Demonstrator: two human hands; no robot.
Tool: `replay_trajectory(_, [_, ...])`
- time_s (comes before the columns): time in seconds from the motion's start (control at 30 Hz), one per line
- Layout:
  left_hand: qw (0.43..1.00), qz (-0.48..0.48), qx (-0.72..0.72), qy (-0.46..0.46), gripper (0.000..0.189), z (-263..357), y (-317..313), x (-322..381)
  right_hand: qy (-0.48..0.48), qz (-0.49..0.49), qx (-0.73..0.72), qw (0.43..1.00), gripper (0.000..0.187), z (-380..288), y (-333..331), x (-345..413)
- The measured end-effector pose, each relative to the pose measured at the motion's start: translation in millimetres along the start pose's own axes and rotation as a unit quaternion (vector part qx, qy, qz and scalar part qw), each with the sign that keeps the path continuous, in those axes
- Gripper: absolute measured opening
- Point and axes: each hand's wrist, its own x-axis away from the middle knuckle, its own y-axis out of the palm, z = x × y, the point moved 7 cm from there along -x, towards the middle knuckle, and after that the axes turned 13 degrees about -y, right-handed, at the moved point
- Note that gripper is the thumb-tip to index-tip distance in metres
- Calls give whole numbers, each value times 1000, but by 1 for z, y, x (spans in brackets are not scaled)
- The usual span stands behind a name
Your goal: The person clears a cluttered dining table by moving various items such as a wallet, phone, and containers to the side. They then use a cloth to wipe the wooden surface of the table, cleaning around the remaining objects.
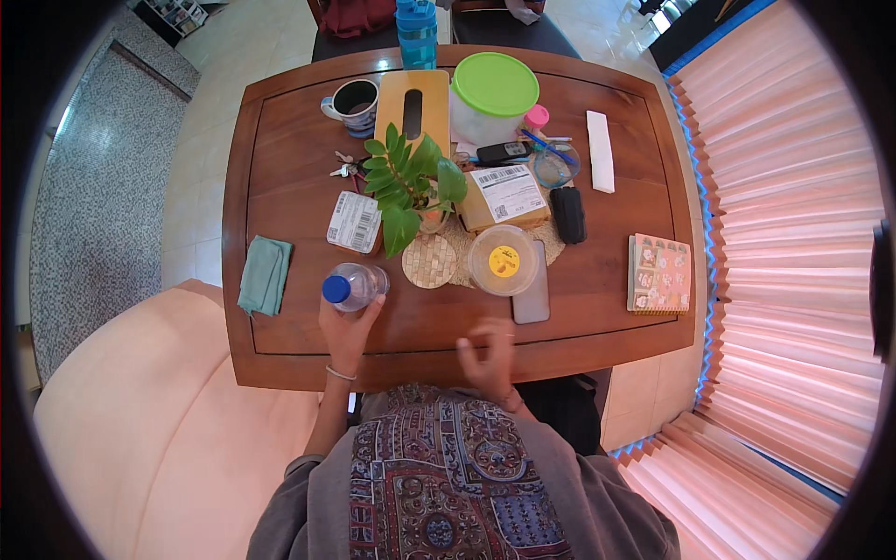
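Observation:
My left hand [348,327] is wrapped around a clear plastic bottle with a blue screw cap [355,286], near the table's front left. My right hand [488,353], slightly blurred, hovers by the front edge with its fingers apart and nothing in them. Closest to it lie a smartphone [533,294] and a round clear plastic tub with a yellow sticker [503,261], which overlaps the phone. Behind the bottle sits a small parcel with a printed label [355,222]. A round mosaic coaster [429,262] lies between bottle and tub.
On the wooden table [301,161] stand a potted plant [409,182], a labelled cardboard parcel [507,199], a mug [355,108], a tissue box [411,105] and a green-lidded container [495,91]. A folded green cloth [264,275] lies left, a spiral notebook [659,274] right.

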Motion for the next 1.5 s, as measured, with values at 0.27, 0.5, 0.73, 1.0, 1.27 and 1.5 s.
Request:
replay_trajectory(0.27, [999,-2,-35,16,62,4,2,1,-92,-136,254,953,52,10,84,-60])
replay_trajectory(0.5, [997,3,-67,24,64,-3,0,0,-76,-185,222,954,62,2,75,-49])
replay_trajectory(0.73, [997,-13,-73,26,67,-1,5,2,47,-220,205,953,72,1,72,-63])
replay_trajectory(1.0, [997,-62,-42,6,72,-17,7,-4,79,-305,20,949,31,-4,34,-26])
replay_trajectory(1.27, [956,188,-176,138,46,2,-60,50,244,-151,-92,954,21,-1,-125,-30])
replay_trajectory(1.5, [999,30,3,-13,25,28,-86,41,377,-91,-403,829,28,-31,-95,-32])
